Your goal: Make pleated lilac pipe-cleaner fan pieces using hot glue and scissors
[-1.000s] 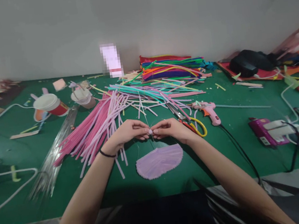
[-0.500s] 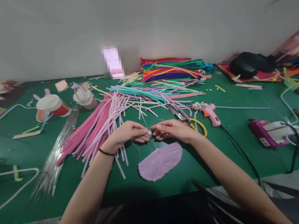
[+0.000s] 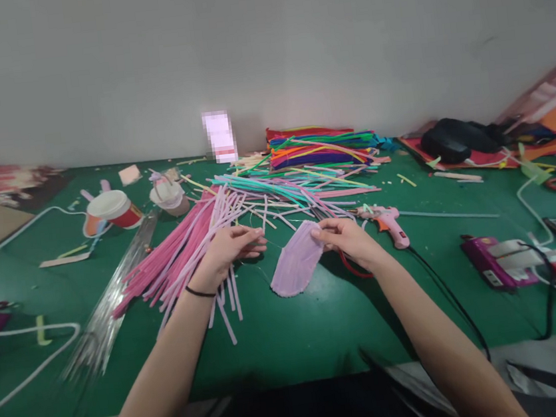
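Note:
My right hand (image 3: 349, 239) pinches the top of a lilac pleated fan-shaped piece (image 3: 297, 268) and holds it lifted over the green table (image 3: 293, 340). A thin wire runs from that piece toward my left hand (image 3: 230, 249), whose fingers are closed close together at the edge of the pink pipe cleaners (image 3: 173, 260). What the left fingers grip is too fine to name. A black band circles my left wrist.
A spread of coloured pipe cleaners (image 3: 286, 191) and a stacked pile (image 3: 318, 145) lie behind my hands. A pink glue gun (image 3: 384, 218) with its black cord, scissors under my right hand, paper cups (image 3: 112, 209), clear rods (image 3: 112, 294), a purple device (image 3: 497, 257).
The hands have parted. My right hand has lifted the lilac fan piece off the table and tilted it up to the right; the left hand drew slightly left. The view tilted downward.

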Tool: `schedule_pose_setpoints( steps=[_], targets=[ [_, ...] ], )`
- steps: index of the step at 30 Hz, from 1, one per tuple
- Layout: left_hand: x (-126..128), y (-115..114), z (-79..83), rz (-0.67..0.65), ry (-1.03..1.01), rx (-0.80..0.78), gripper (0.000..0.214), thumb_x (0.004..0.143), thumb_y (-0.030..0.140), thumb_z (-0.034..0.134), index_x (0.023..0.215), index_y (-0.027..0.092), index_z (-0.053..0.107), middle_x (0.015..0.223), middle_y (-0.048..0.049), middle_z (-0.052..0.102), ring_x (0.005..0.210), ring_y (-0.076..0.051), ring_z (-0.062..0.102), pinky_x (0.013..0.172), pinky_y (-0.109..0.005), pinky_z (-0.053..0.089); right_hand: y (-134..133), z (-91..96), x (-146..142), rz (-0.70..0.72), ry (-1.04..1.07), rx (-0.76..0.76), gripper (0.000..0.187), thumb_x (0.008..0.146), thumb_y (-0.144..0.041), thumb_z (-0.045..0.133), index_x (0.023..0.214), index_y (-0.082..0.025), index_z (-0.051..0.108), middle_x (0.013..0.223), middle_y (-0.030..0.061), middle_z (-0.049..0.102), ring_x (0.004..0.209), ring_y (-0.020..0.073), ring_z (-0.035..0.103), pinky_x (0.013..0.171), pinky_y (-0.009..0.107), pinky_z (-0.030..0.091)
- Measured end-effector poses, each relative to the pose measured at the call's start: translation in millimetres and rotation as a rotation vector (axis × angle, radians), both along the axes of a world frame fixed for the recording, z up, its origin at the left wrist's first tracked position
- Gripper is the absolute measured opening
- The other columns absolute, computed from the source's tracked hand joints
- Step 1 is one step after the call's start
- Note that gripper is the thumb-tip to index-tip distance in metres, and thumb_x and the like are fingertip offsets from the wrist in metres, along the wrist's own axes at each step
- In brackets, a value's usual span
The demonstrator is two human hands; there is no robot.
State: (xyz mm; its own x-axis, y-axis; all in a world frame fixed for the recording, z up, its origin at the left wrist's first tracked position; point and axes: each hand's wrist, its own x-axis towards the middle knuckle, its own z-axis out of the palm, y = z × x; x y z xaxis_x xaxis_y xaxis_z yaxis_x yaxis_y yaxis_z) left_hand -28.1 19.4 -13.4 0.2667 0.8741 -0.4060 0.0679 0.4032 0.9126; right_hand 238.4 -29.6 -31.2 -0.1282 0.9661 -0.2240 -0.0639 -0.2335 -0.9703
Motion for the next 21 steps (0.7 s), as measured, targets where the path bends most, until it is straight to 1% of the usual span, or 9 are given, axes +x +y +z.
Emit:
schedule_pose_setpoints(
  steps=[6, 9, 12, 14, 15, 16, 18, 19, 21],
  targets=[
    [5.7, -0.4, -5.7, 0.081, 0.013, -0.007, 0.019, 0.082, 0.025, 0.074, 0.074, 0.009, 0.070, 0.070, -0.0097, 0.074, 0.065, -0.015, 0.073, 0.060, -0.018, 0.058, -0.6, 2.2, -1.2, -0.026, -0.045, 0.039, 0.032, 0.070, -0.044, 0.081, 0.086, -0.018, 0.071, 0.079, 0.0007, 0.071, 0.067, 0.0110, 0.064, 0.064, 0.024, 0.054],
    [5.9, 1.4, -8.7, 0.102, -0.015, -0.012, 0.017, 0.082, 0.023, 0.075, 0.074, 0.009, 0.069, 0.069, -0.0091, 0.074, 0.064, -0.015, 0.072, 0.059, -0.018, 0.058, -1.8, 3.9, -2.3, -0.042, -0.043, 0.033, 0.033, 0.072, -0.045, 0.080, 0.089, -0.018, 0.071, 0.083, 0.0017, 0.071, 0.069, 0.0109, 0.064, 0.065, 0.024, 0.054],
    [6.0, 2.4, -11.2, 0.133, -0.067, -0.022, 0.016, 0.083, 0.023, 0.073, 0.075, 0.009, 0.069, 0.070, -0.0082, 0.074, 0.061, -0.013, 0.071, 0.060, -0.018, 0.058, -3.2, 3.2, -5.9, -0.019, -0.009, -0.023, 0.039, 0.069, -0.046, 0.082, 0.093, -0.018, 0.069, 0.086, 0.0033, 0.072, 0.071, 0.0125, 0.066, 0.067, 0.026, 0.056],
    [6.0, 1.9, -11.5, 0.145, -0.086, -0.020, 0.016, 0.085, 0.023, 0.071, 0.077, 0.009, 0.069, 0.073, -0.0089, 0.075, 0.062, -0.012, 0.071, 0.062, -0.018, 0.058, -3.0, 2.2, -8.2, -0.034, -0.003, -0.031, 0.042, 0.066, -0.047, 0.083, 0.092, -0.017, 0.067, 0.079, 0.0021, 0.070, 0.067, 0.0127, 0.064, 0.065, 0.027, 0.056],
    [5.7, 1.3, -10.7, 0.132, -0.084, -0.017, 0.018, 0.086, 0.025, 0.070, 0.079, 0.009, 0.070, 0.077, -0.0103, 0.076, 0.065, -0.012, 0.072, 0.065, -0.019, 0.059, -2.0, 2.4, -8.5, -0.077, -0.008, -0.009, 0.042, 0.066, -0.048, 0.082, 0.091, -0.018, 0.067, 0.075, 0.0006, 0.068, 0.063, 0.0121, 0.062, 0.063, 0.027, 0.054],
    [4.9, 0.2, -8.8, 0.093, -0.078, -0.020, 0.020, 0.088, 0.028, 0.069, 0.082, 0.009, 0.070, 0.084, -0.0123, 0.077, 0.071, -0.014, 0.074, 0.068, -0.020, 0.059, 0.0, 3.5, -7.9, -0.146, -0.019, 0.030, 0.042, 0.066, -0.049, 0.082, 0.089, -0.018, 0.066, 0.072, -0.0008, 0.066, 0.061, 0.0115, 0.060, 0.059, 0.025, 0.052],
    [1.4, -2.8, -1.0, -0.057, -0.061, -0.038, 0.032, 0.089, 0.040, 0.066, 0.092, 0.009, 0.072, 0.098, -0.0166, 0.076, 0.085, -0.019, 0.075, 0.075, -0.025, 0.061, 7.3, 9.7, -3.2, -0.306, -0.065, 0.140, 0.040, 0.068, -0.051, 0.078, 0.089, -0.019, 0.067, 0.073, -0.0014, 0.065, 0.061, 0.0113, 0.056, 0.057, 0.024, 0.047],
    [-1.6, -4.9, 4.9, -0.171, -0.056, -0.052, 0.039, 0.089, 0.047, 0.064, 0.097, 0.010, 0.073, 0.105, -0.0181, 0.075, 0.093, -0.022, 0.074, 0.079, -0.028, 0.061, 12.6, 15.2, 1.0, -0.373, -0.107, 0.200, 0.039, 0.070, -0.052, 0.076, 0.089, -0.019, 0.068, 0.077, -0.0005, 0.067, 0.063, 0.0120, 0.057, 0.058, 0.024, 0.045],
    [-10.2, -10.0, 19.2, -0.426, -0.057, -0.074, 0.050, 0.085, 0.056, 0.064, 0.105, 0.011, 0.074, 0.111, -0.0193, 0.073, 0.100, -0.027, 0.072, 0.083, -0.032, 0.060, 26.0, 30.6, 11.8, -0.409, -0.227, 0.311, 0.037, 0.073, -0.051, 0.073, 0.089, -0.018, 0.070, 0.084, 0.0016, 0.069, 0.071, 0.0139, 0.059, 0.065, 0.026, 0.045]
  ],
)
